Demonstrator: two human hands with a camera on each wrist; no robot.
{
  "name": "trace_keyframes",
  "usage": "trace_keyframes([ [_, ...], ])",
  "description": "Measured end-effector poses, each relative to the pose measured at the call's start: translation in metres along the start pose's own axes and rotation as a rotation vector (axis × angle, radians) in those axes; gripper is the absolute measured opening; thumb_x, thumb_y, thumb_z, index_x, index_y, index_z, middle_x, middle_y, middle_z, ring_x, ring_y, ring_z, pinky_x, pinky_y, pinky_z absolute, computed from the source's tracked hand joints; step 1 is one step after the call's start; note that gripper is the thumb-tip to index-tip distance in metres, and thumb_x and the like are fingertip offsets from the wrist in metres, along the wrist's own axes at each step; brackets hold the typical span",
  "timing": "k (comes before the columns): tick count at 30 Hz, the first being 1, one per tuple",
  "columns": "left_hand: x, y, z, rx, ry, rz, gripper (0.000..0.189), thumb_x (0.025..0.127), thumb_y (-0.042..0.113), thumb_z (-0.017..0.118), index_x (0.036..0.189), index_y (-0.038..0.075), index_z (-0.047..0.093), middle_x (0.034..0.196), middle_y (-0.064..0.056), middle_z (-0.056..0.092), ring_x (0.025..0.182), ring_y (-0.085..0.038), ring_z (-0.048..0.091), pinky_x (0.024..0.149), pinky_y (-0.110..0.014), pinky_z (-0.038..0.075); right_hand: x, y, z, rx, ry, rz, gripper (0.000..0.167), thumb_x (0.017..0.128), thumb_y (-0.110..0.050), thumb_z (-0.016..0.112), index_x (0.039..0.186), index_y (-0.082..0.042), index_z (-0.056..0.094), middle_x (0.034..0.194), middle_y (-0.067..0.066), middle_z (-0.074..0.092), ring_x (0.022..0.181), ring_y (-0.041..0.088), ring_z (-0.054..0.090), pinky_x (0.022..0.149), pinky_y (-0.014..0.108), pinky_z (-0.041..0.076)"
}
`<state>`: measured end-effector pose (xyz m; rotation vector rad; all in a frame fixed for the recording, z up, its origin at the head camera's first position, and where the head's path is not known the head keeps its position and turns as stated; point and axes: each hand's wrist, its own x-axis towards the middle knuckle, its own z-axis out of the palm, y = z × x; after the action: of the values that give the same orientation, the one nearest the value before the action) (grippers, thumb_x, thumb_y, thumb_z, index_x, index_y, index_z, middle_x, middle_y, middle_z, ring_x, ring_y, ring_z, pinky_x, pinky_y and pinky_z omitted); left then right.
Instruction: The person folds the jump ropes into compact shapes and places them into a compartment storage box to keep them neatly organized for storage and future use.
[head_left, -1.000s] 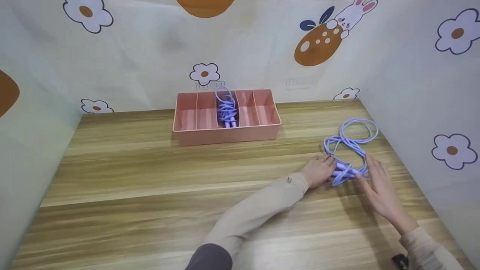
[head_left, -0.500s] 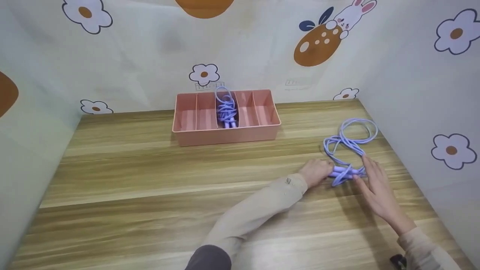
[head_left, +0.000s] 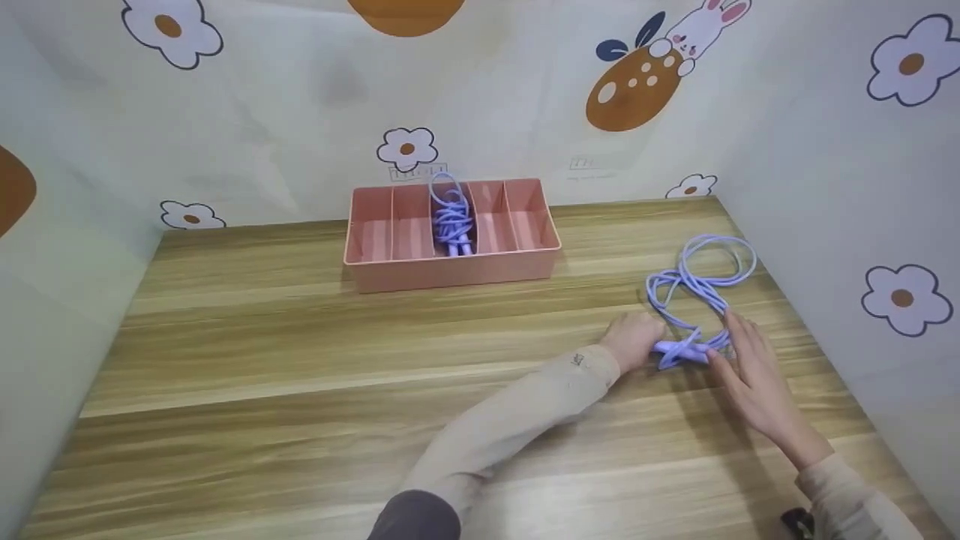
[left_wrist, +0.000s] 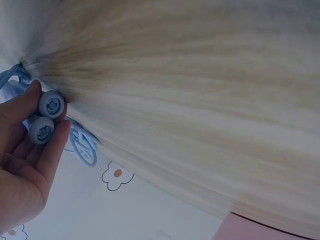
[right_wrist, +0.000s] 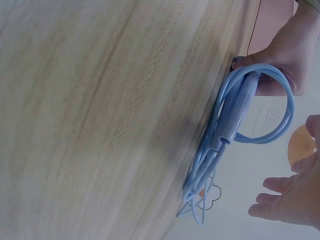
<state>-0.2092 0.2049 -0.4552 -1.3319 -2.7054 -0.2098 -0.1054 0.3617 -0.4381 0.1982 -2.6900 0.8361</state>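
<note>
A lavender jump rope lies at the right of the table, its cord (head_left: 703,285) spread in loose loops behind its two handles (head_left: 681,351). My left hand (head_left: 632,341) grips both handles together by their ends. In the left wrist view the two round end caps (left_wrist: 52,104) show side by side between thumb and fingers. My right hand (head_left: 759,379) is beside the handles' cord end, fingers extended along the cord. The right wrist view shows a doubled cord loop (right_wrist: 289,107) standing around the handles, with the right hand's fingers (right_wrist: 272,197) apart from them.
A pink divided box (head_left: 457,276) stands at the back of the wood-grain table (head_left: 300,375). Its middle compartment holds another lavender jump rope (head_left: 454,221), wrapped in a bundle. Printed wall sheets (head_left: 495,97) border the table at the back and sides.
My left fingers have gone from lying over the handles to gripping their ends, and the handles have been drawn together and slightly left. My right hand has stayed nearly in place.
</note>
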Motion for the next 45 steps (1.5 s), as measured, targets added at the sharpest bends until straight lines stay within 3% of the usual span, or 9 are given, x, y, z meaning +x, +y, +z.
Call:
trace_keyframes([
  [5, -0.001, 0.001, -0.001, -0.033, -0.039, -0.08, 0.014, 0.079, 0.007, 0.06, 0.081, 0.019, 0.067, 0.084, 0.004, 0.066, 0.077, -0.011, 0.061, 0.063, -0.019, 0.049, 0.0, -0.001, 0.001, -0.005, 0.008, -0.006, 0.057, 0.09, -0.012, 0.052, 0.137, 0.009, 0.027, 0.134, 0.035, 0.03, 0.124, 0.053, 0.021, 0.104, 0.06, 0.011],
  [14, -0.012, -0.005, -0.009, 0.007, -0.019, -0.066, 0.015, 0.078, 0.011, 0.063, 0.083, 0.024, 0.067, 0.086, 0.009, 0.067, 0.079, -0.007, 0.061, 0.061, -0.017, 0.049, 0.001, -0.005, 0.002, 0.012, -0.01, 0.003, 0.058, 0.09, -0.013, 0.053, 0.137, 0.009, 0.026, 0.136, 0.035, 0.028, 0.126, 0.051, 0.018, 0.107, 0.056, 0.007],
  [23, -0.025, -0.023, -0.037, 0.237, 0.041, -0.036, 0.015, 0.081, 0.011, 0.059, 0.083, 0.024, 0.069, 0.079, 0.01, 0.067, 0.07, -0.006, 0.062, 0.059, -0.017, 0.05, 0.009, -0.009, 0.004, 0.031, -0.014, -0.043, 0.057, 0.091, -0.01, 0.051, 0.138, 0.007, 0.025, 0.136, 0.034, 0.027, 0.126, 0.053, 0.018, 0.102, 0.063, 0.01],
  [29, -0.037, -0.038, -0.047, 0.315, 0.059, -0.027, 0.018, 0.085, 0.012, 0.056, 0.081, 0.024, 0.069, 0.074, 0.009, 0.066, 0.065, -0.006, 0.06, 0.055, -0.017, 0.049, 0.013, -0.011, 0.007, 0.043, -0.047, -0.039, 0.058, 0.092, -0.011, 0.049, 0.141, 0.003, 0.021, 0.139, 0.033, 0.024, 0.127, 0.052, 0.015, 0.104, 0.061, 0.007],
  [32, -0.041, -0.048, -0.037, 0.32, 0.044, -0.016, 0.017, 0.083, 0.01, 0.058, 0.077, 0.022, 0.069, 0.072, 0.007, 0.066, 0.062, -0.009, 0.06, 0.052, -0.02, 0.05, 0.015, -0.013, 0.01, 0.046, -0.057, -0.037, 0.058, 0.092, -0.011, 0.05, 0.14, 0.004, 0.022, 0.139, 0.033, 0.023, 0.128, 0.052, 0.014, 0.105, 0.06, 0.006],
  [38, -0.02, -0.101, 0.069, 0.259, 0.124, -0.031, 0.012, 0.072, 0.007, 0.063, 0.068, 0.018, 0.06, 0.065, 0.004, 0.06, 0.056, -0.013, 0.054, 0.047, -0.025, 0.046, 0.019, -0.017, 0.018, 0.037, -0.069, -0.062, 0.056, 0.09, -0.01, 0.052, 0.137, 0.009, 0.027, 0.139, 0.033, 0.026, 0.129, 0.049, 0.017, 0.107, 0.056, 0.009],
  [39, -0.016, -0.111, 0.085, 0.228, 0.099, -0.052, 0.011, 0.074, 0.009, 0.062, 0.07, 0.019, 0.061, 0.067, 0.004, 0.06, 0.058, -0.012, 0.054, 0.048, -0.025, 0.046, 0.019, -0.017, 0.02, 0.038, -0.072, -0.067, 0.056, 0.09, -0.01, 0.052, 0.136, 0.009, 0.027, 0.139, 0.032, 0.027, 0.129, 0.048, 0.017, 0.107, 0.055, 0.008],
  [42, -0.019, -0.127, 0.094, 0.183, 0.105, -0.102, 0.01, 0.076, 0.008, 0.06, 0.071, 0.018, 0.06, 0.067, 0.002, 0.06, 0.059, -0.015, 0.055, 0.048, -0.028, 0.046, 0.021, -0.019, 0.022, 0.038, -0.072, -0.076, 0.055, 0.09, -0.01, 0.053, 0.135, 0.01, 0.028, 0.138, 0.033, 0.028, 0.128, 0.049, 0.018, 0.107, 0.055, 0.008],
  [45, -0.032, -0.135, 0.078, 0.14, 0.102, -0.15, 0.014, 0.081, 0.007, 0.056, 0.072, 0.016, 0.061, 0.068, 0.0, 0.06, 0.06, -0.017, 0.056, 0.049, -0.028, 0.047, 0.023, -0.022, 0.025, 0.04, -0.065, -0.085, 0.055, 0.089, -0.008, 0.053, 0.135, 0.01, 0.029, 0.137, 0.033, 0.029, 0.127, 0.05, 0.02, 0.105, 0.057, 0.011],
])
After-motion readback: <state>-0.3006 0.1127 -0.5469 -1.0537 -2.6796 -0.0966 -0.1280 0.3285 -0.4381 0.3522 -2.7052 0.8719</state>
